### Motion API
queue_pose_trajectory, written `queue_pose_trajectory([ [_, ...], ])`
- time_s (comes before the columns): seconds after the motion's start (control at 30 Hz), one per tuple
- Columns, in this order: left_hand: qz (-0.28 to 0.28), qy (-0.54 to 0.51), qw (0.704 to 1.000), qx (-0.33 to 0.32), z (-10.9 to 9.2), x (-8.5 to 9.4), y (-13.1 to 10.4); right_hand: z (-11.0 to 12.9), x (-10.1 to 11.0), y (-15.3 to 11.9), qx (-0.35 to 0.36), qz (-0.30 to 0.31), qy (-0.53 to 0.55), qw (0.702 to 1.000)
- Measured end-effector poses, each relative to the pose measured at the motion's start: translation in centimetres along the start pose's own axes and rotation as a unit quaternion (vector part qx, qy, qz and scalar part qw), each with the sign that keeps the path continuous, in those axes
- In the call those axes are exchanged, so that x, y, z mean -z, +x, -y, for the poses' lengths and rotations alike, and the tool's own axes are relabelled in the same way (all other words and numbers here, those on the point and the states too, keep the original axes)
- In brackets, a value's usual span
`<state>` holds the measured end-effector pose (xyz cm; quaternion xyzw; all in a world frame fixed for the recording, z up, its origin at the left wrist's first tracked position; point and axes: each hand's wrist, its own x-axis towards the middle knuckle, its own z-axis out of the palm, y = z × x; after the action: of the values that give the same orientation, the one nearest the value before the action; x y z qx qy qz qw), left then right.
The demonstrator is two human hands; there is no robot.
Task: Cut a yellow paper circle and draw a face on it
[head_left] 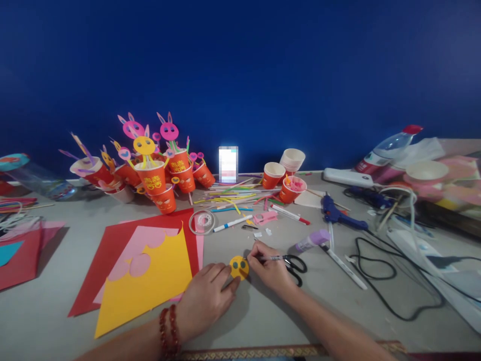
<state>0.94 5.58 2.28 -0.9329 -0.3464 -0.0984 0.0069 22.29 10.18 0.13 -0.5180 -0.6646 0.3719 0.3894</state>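
A small yellow paper disc [239, 267] with two dark eye shapes lies flat on the grey table. From its left side, the fingertips of my left hand [210, 293] press on its edge, the fingers spread and lying low. On the other side, my right hand [271, 266] is closed round a thin pen [272, 258], its tip close to the disc's right edge. Black-handled scissors [296, 265] lie just beyond my right hand, their blades hidden by it. Yellow card [150, 281] with cut-out curves rests on pink and red sheets [93, 265] to the left.
Red cups with paper rabbits [152, 178] stand at the back left. Straws [225, 195], a tape roll [202, 221] and markers [233, 223] lie ahead. At the right are a glue stick [312, 239], a blue glue gun [341, 215], black cable [361, 265] and a bottle [391, 148].
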Motion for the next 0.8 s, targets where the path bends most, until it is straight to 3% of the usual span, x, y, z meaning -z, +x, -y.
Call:
queue_pose_trajectory([
  [0.43, 0.002, -0.003, 1.000, 0.003, -0.03, 0.18, 0.06, 0.04, 0.14, -0.14, 0.008, -0.026, 0.014, 1.000],
  [0.8, 0.006, -0.004, 1.000, 0.004, 0.03, 0.05, 0.04, -0.17, -0.02, -0.22, -0.002, -0.006, 0.008, 1.000],
])
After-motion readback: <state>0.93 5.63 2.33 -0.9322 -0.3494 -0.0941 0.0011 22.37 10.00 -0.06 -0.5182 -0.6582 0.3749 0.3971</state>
